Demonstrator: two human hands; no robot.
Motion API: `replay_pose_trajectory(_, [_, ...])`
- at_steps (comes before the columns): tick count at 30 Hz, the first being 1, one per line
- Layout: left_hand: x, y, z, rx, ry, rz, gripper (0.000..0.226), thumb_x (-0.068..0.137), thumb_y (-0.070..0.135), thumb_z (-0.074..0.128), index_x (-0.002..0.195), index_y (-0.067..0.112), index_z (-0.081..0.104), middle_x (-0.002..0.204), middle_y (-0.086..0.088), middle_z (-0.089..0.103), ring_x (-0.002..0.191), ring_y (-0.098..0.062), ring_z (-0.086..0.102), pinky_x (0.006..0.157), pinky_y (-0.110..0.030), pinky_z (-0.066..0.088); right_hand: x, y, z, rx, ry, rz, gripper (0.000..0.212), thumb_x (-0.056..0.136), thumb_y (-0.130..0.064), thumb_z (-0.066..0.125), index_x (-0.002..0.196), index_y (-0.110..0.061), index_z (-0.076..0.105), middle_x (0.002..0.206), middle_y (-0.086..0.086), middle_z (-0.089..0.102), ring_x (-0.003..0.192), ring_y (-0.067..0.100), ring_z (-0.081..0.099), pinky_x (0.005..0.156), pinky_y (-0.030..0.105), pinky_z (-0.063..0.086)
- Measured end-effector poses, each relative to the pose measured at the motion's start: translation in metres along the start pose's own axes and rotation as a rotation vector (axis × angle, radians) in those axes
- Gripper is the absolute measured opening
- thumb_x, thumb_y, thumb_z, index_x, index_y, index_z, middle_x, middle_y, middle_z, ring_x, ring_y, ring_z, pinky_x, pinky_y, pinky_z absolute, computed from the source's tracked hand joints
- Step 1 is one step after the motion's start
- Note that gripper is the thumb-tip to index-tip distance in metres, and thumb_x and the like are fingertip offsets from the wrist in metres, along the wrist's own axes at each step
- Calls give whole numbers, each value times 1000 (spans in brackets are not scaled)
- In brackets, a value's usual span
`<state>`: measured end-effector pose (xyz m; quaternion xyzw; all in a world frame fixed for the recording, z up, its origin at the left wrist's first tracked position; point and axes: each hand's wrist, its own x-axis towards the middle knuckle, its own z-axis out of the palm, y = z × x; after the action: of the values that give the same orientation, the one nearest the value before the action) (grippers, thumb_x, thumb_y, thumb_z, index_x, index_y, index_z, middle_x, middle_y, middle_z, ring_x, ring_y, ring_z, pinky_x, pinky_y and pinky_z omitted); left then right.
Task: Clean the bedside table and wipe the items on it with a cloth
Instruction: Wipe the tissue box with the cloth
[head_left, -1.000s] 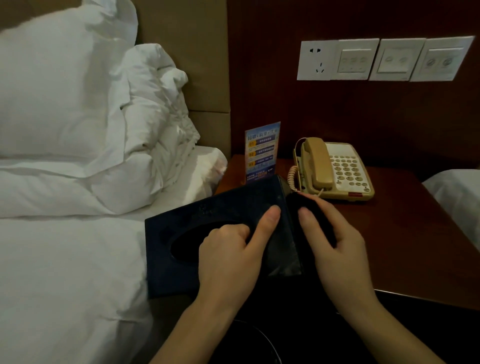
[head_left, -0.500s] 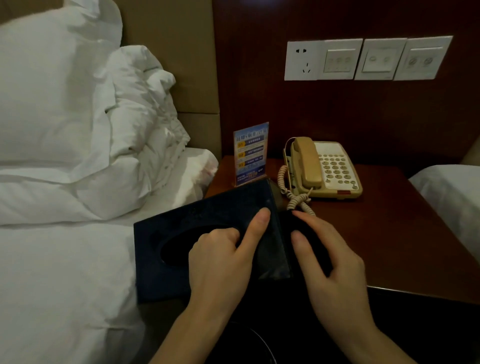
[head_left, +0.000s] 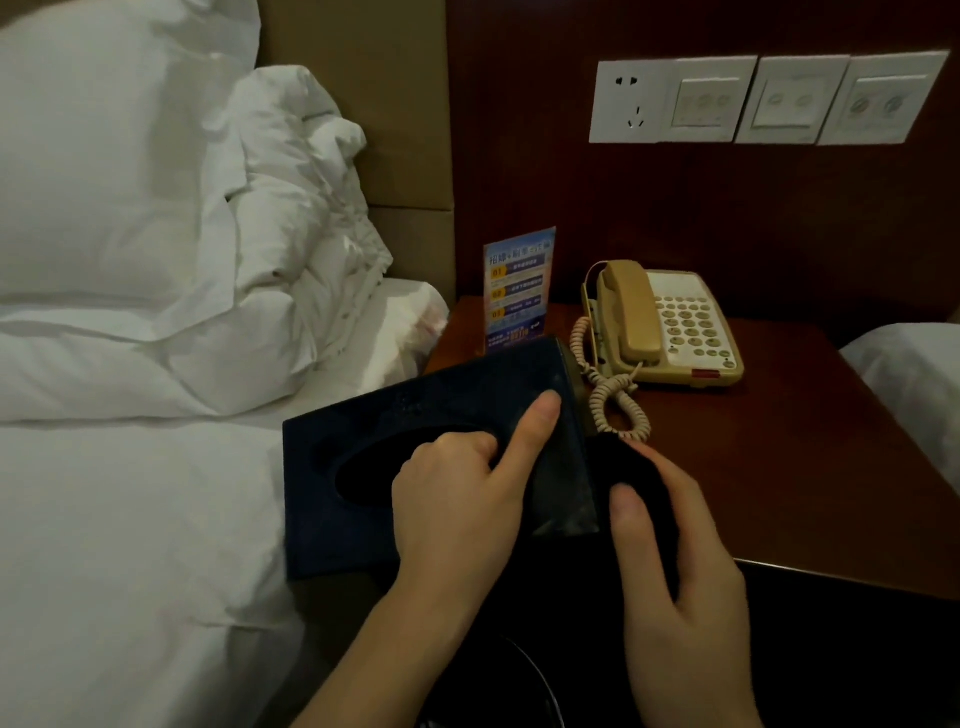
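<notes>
Little has moved since the earlier frames: the right hand (head_left: 675, 540) has slid its dark cloth (head_left: 631, 467) slightly down the end face of the dark blue tissue box (head_left: 415, 415), while the left hand (head_left: 457, 499) keeps the same hold. The left forefinger lies straight along the box top, with the other fingers curled into the oval opening, bracing the box, which is tilted over the near edge of the wooden surface (head_left: 805, 467), beside the bed (head_left: 130, 519). The right fingers curl round the cloth, pressing it to the box. Judging by this, the box is mid-wipe; the telephone (head_left: 670, 322) and the standing card (head_left: 519, 286) behind appear untouched.
</notes>
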<state>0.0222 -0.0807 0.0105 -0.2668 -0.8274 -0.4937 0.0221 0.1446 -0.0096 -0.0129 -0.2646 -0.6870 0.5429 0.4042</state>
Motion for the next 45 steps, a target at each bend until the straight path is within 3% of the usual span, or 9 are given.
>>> replay_pose_trajectory(8, [-4,-5,8,7,3,18,80,79,88,35,40,18,32,37,4,34,38,-12,38,52,-38,41,41,5,-2,70,-87,172,20,101,-36,51,110,-38,68,100,-17,73,95,0,68,73,18,52])
replay_pose_trajectory(13, [-2,4,6,-30,27,-10,74,77,83,39,39,19,31,36,5,34,38,-11,39,52,-32,34,11,-2,8,84,45,148,32,90,-54,48,119,-48,59,115,-28,63,106,-8,59,88,26,50])
replay_pose_trajectory(19, [-5,2,7,-86,-43,-22,75,75,85,41,42,18,38,40,3,37,39,-12,37,56,-47,46,16,4,6,106,75,128,28,94,-46,49,118,-42,62,114,-22,66,108,-4,60,90,27,50])
replay_pose_trajectory(22, [-9,4,7,-231,-180,-71,78,71,89,49,48,15,49,45,1,49,43,-16,48,54,-46,48,42,12,1,160,79,250,21,101,-40,49,115,-39,65,108,-13,71,102,7,67,87,36,56])
replay_pose_trajectory(25, [-8,5,5,-224,-390,-53,82,62,86,61,70,5,61,64,-11,63,57,-25,62,60,-50,52,56,6,-7,206,114,220,18,101,-38,50,108,-41,67,101,-17,72,94,3,68,79,29,53])
replay_pose_trajectory(28, [-10,11,1,-191,-501,-16,69,69,82,62,65,15,51,54,7,48,51,-6,45,53,-35,39,63,1,-15,216,124,175,17,100,-39,51,107,-44,66,104,-18,71,98,2,67,85,33,53])
replay_pose_trajectory(33, [-23,26,11,-446,-369,-125,33,90,39,67,66,25,49,54,28,58,55,12,54,60,-8,41,48,4,-7,146,129,80,24,100,-44,44,122,-50,53,114,-26,63,107,-12,57,96,26,49])
replay_pose_trajectory(39, [-19,17,18,-549,-182,-351,36,91,51,62,81,17,67,71,15,72,68,2,68,70,-21,50,7,13,19,73,-28,-11,36,95,-61,41,131,-64,39,140,-33,43,131,-11,40,103,25,39])
replay_pose_trajectory(45, [-24,19,22,-581,-322,-265,18,96,44,59,101,27,67,98,29,72,93,13,66,82,-13,48,52,11,9,141,-39,60,37,100,-44,45,137,-48,49,133,-23,58,124,-4,53,109,38,44])
